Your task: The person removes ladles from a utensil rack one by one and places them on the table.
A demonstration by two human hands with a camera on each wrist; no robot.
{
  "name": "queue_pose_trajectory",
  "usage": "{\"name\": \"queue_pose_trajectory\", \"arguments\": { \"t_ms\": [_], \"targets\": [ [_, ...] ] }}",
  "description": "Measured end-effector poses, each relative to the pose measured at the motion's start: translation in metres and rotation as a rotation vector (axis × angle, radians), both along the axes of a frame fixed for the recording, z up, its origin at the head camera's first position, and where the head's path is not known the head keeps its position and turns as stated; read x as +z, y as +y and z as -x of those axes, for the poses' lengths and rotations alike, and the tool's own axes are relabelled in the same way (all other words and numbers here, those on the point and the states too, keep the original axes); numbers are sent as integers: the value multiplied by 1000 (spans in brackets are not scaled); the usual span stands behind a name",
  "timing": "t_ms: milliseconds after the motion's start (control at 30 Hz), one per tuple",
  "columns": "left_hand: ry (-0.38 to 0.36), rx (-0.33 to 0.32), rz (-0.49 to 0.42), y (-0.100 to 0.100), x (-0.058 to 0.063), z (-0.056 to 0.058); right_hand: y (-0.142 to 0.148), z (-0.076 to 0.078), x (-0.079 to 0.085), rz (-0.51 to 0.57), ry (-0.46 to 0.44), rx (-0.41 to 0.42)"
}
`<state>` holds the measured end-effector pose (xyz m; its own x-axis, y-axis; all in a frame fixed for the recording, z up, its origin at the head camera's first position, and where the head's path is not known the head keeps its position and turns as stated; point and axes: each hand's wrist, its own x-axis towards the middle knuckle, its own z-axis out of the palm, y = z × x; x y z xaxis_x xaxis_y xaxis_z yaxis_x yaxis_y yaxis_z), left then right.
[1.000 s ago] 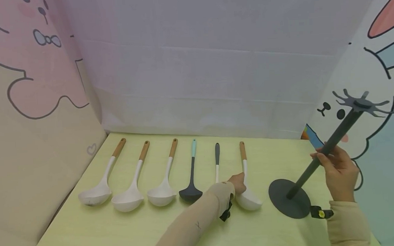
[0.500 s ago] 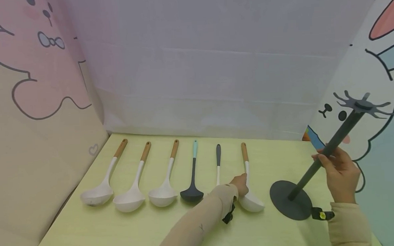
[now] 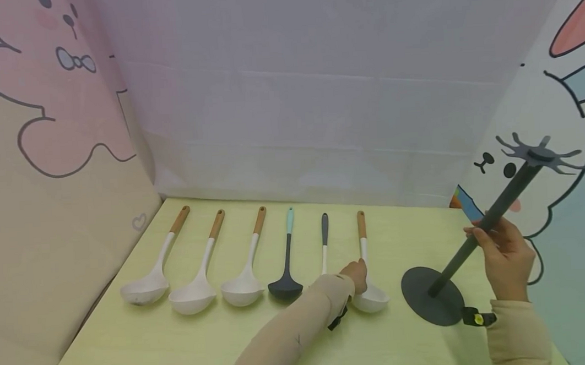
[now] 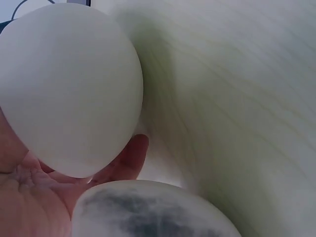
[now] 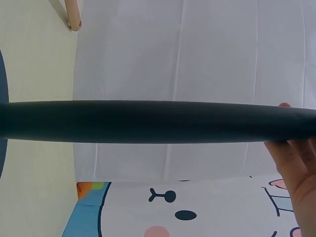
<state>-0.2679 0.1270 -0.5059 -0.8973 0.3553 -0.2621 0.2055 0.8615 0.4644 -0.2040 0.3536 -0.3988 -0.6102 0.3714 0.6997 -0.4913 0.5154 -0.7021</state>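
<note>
My left hand grips the lower stem of the rightmost ladle, which has a wooden handle and white bowl and lies on the table. In the left wrist view, a white bowl overlaps my fingers, and a second bowl with dark smudges is close by. A grey-handled ladle lies just left of that hand, its bowl hidden by the sleeve. With thumb and fingers, my right hand holds the pole of a dark grey stand, seen tilted to the right, with curved hooks on top.
Left of the sleeve lie several ladles in a row: a dark one with a light blue handle and white ones with wooden handles, such as the ladle beside it. Cloth walls with cartoon prints enclose the table.
The rightmost ladle has shifted slightly left at its bowl, along with my left hand. My right hand and the stand stay nearly where they were.
</note>
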Motion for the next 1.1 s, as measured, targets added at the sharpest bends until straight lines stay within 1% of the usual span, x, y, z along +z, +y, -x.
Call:
{"name": "queue_pose_trajectory", "arguments": {
  "t_ms": [200, 400, 533, 667, 767, 900, 1000, 1100],
  "targets": [
    [27, 9, 55, 2, -3, 0, -1, 0, -1, 13, 5, 3],
    [75, -7, 98, 0, -5, 0, -1, -1, -4, 12, -12, -22],
    [137, -12, 127, -1, -3, 0, 0, -2, -4, 10, 4, -14],
    [226, -26, 170, -4, 2, -1, 0, -2, -4, 6, 6, -21],
    [317, -56, 225, -9, 9, -2, -2, -3, -4, 3, -25, -57],
    [431, -85, 292, -18, 23, -6, -5, -6, -5, 10, -66, -128],
    [486, -90, 300, -31, 35, -8, -7, -6, -5, 9, -47, -173],
    [524, -78, 280, -48, 44, -8, -9, -5, -5, -31, 13, -208]
  ]
}}
